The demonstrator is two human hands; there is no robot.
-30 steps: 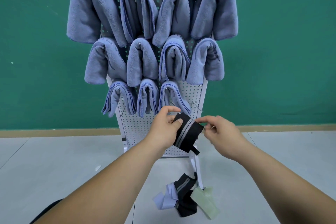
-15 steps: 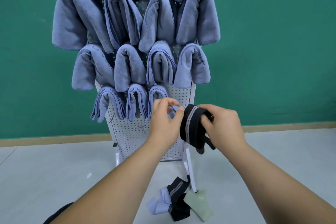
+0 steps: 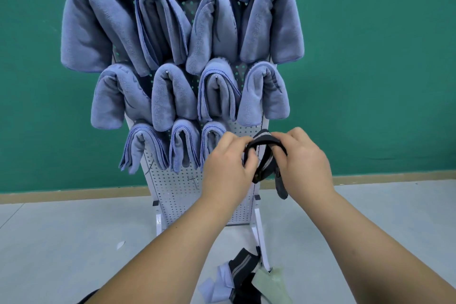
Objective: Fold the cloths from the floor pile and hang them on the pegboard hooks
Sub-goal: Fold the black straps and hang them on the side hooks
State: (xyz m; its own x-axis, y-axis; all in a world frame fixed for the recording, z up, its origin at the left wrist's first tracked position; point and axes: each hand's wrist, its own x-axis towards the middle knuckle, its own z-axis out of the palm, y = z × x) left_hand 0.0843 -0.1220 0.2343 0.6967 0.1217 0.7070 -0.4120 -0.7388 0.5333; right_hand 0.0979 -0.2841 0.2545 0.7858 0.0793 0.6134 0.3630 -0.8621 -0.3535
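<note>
here, both hands hide much of the black cloth.

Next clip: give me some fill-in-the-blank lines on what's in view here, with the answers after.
1. The left hand and right hand both grip a striped cloth that is mainly ____.
2. The blue cloths in the lowest row of the pegboard number ____.
3. The pile lies by the pegboard's ____ foot.
4. The wall behind is ____.

Missing words: black; three; right; green.
</note>
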